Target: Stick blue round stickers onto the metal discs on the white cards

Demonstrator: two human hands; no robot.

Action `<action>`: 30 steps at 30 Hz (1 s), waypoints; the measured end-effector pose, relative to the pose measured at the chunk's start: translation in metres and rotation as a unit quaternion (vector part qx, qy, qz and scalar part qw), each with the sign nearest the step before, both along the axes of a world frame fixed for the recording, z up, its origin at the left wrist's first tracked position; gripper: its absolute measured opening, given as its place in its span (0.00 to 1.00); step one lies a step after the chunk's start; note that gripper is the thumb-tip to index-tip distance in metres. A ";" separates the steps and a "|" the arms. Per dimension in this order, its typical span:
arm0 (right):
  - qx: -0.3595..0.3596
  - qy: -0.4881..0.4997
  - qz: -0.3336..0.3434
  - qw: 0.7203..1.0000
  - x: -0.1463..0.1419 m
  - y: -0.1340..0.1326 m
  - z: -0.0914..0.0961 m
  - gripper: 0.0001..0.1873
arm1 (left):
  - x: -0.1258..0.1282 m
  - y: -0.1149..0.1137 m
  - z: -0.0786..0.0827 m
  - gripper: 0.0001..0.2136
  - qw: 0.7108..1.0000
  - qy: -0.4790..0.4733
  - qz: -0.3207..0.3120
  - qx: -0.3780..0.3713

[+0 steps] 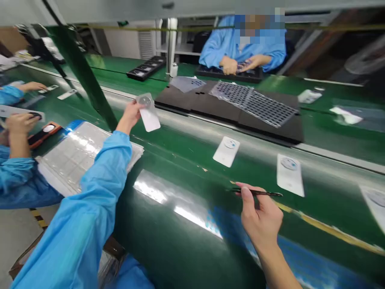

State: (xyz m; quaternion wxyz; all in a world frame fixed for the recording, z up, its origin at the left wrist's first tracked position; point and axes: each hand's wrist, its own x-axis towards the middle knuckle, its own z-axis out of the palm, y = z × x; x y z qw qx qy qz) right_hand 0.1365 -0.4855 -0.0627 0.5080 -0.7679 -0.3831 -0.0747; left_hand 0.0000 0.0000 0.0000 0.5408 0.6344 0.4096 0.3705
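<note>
Stretched out over the far side of the green work surface, my left hand (pixel 132 113) pinches the upper end of a white card (pixel 150 120) with a clear rounded bubble on it. My right hand (pixel 261 216) grips dark tweezers (pixel 260 192) between thumb and fingers, above the surface. Beyond it lie a white card with a round clear part and a blue spot (pixel 227 151) and a similar card (pixel 290 174). Another such card (pixel 374 202) is cut off at the right edge. Below my right hand rests a clear sheet with blue dots (pixel 313 263), partly hidden by my arm.
A stack of plastic-covered sheets (pixel 76 148) sits left. Black boards (pixel 216 106) carry dotted clear sheets (pixel 255 102). A green post (pixel 82 76) rises near my left arm. Co-workers' hands (pixel 21 124) work at left; another person (pixel 243 48) sits opposite.
</note>
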 end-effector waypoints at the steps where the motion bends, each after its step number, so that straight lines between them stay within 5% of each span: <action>1: 0.010 0.086 0.002 0.996 -0.003 -0.007 0.001 0.24 | 0.002 -0.014 0.008 0.17 0.999 -0.045 -0.029 -0.003; 4: 0.023 0.282 0.047 0.958 -0.011 -0.020 -0.006 0.28 | -0.007 -0.079 0.028 0.15 0.970 -0.188 -0.143 -0.051; 7: -0.013 0.353 0.110 0.929 -0.018 -0.026 -0.020 0.30 | -0.021 -0.168 0.027 0.22 0.932 -0.223 -0.252 -0.138; 10: -0.054 0.348 0.137 0.926 -0.023 -0.030 -0.035 0.32 | -0.024 -0.243 -0.003 0.30 0.867 -0.212 -0.358 -0.276; 13: -0.080 0.323 0.134 0.934 -0.026 -0.032 -0.043 0.32 | -0.019 -0.284 -0.047 0.33 0.836 -0.195 -0.367 -0.359; 18: -0.094 0.314 0.127 0.936 -0.026 -0.033 -0.045 0.30 | -0.015 -0.305 -0.083 0.36 0.837 -0.176 -0.333 -0.398; 30: -0.087 0.348 0.105 0.927 -0.024 -0.033 -0.043 0.29 | -0.020 -0.312 -0.079 0.33 0.823 -0.165 -0.375 -0.395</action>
